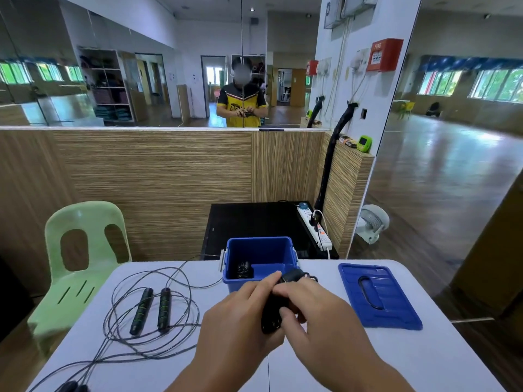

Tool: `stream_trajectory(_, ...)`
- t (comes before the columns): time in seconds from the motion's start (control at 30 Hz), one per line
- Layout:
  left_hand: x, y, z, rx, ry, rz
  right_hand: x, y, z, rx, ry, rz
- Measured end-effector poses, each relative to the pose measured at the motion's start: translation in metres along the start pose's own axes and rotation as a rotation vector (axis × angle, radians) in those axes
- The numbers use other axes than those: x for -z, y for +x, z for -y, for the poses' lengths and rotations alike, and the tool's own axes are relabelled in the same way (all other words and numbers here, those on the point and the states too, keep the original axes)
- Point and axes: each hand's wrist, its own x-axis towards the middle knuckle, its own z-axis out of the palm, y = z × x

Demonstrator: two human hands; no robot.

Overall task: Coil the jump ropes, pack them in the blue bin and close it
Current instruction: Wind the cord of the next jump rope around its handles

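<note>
My left hand (pixel 240 315) and my right hand (pixel 317 312) both grip a coiled jump rope (pixel 273 312) with black handles, just in front of the open blue bin (pixel 285 251). One coiled rope (pixel 244 269) lies inside the bin at its left. An uncoiled rope sprawls on the white table (pixel 396 357) at the left, its two black-and-green handles (pixel 152 311) side by side and its cord (pixel 119 329) in loose loops. More black handles (pixel 72 387) show at the bottom left edge. The blue lid (pixel 396 309) lies flat to the right of the bin.
A pale green plastic chair (pixel 82 267) stands left of the table. Behind the table are a black surface (pixel 254 222) with a white power strip (pixel 314 227), a wooden partition and a wall mirror. A white fan (pixel 372 223) sits on the floor at the right.
</note>
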Motion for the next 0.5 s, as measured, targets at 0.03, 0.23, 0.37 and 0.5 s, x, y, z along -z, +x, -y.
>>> stream_trajectory(0.03,0.001,0.001,0.0,-0.001,0.002,-0.002,0.0,-0.001,-0.002,0.017,0.017,-0.017)
stream_trajectory(0.23,0.004,0.0,0.0,0.09,0.012,0.048,-0.001,-0.01,-0.014,0.067,0.123,-0.234)
stream_trajectory(0.37,0.006,-0.002,-0.005,0.107,-0.036,0.054,-0.006,-0.02,-0.026,-0.273,0.202,-0.143)
stream_trajectory(0.5,0.001,0.0,-0.008,0.157,-0.058,0.022,-0.014,-0.019,-0.024,-0.662,0.595,0.114)
